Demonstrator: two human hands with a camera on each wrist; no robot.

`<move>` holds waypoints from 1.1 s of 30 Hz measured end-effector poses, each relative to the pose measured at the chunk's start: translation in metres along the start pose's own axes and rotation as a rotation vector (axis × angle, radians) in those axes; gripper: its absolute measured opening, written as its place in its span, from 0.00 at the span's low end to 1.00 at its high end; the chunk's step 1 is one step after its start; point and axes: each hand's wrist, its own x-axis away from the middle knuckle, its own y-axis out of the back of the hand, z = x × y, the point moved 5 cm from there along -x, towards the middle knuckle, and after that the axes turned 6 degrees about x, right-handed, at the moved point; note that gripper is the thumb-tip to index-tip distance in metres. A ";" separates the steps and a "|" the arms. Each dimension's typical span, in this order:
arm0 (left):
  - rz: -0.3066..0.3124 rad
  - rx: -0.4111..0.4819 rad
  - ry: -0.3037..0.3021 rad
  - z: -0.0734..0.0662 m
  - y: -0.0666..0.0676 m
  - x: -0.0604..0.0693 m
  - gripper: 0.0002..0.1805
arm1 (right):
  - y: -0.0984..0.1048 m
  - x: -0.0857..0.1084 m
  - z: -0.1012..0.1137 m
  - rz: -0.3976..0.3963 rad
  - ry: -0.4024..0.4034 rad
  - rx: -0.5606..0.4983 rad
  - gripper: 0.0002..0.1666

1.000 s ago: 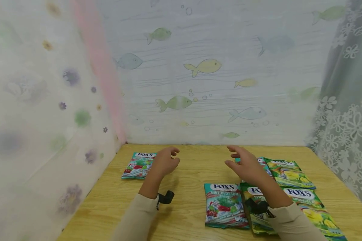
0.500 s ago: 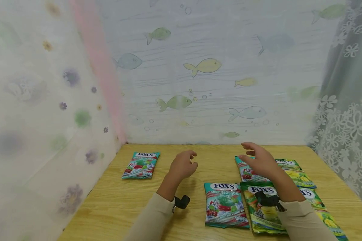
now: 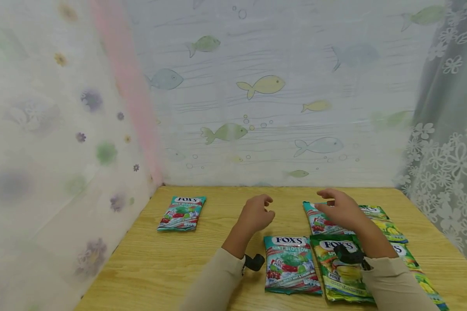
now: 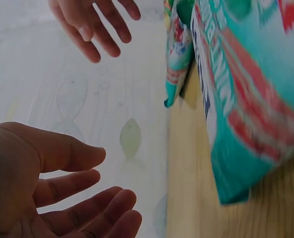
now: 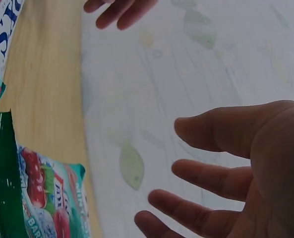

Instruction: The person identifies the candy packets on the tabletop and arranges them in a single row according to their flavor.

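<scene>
My left hand [image 3: 255, 214] hovers over the middle of the wooden table, fingers loosely bent and holding nothing. Just to its right and nearer me lies a teal Fox's Mint Blossom candy bag [image 3: 292, 265], which looms large in the left wrist view. Over the back of the bag group hangs my right hand [image 3: 342, 211], also holding nothing, its fingers apart in the right wrist view. Beneath it a second teal candy bag [image 3: 319, 220] is partly hidden. A green-and-yellow Fox's candy bag [image 3: 340, 280] lies under the right wrist, partly covered by it.
Two more green-and-yellow bags [image 3: 389, 229] lie farther right, partly behind the right arm. A lone teal Mint Blossom bag [image 3: 181, 213] is at the table's back left. A fish-patterned sheet [image 3: 225, 164] rises behind the table's back edge.
My left hand has moved right, from beside the lone teal bag to the middle of the table. My right hand has shifted a little right. The bags have not moved.
</scene>
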 end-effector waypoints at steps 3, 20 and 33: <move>0.014 0.045 0.010 -0.003 -0.008 -0.001 0.21 | -0.001 0.000 -0.004 0.028 0.008 0.007 0.35; 0.061 0.268 0.040 -0.014 -0.047 -0.006 0.24 | 0.008 0.005 -0.019 0.119 -0.066 0.104 0.38; 0.144 0.412 0.073 -0.015 -0.073 0.000 0.29 | 0.010 0.003 -0.043 0.124 -0.095 0.107 0.38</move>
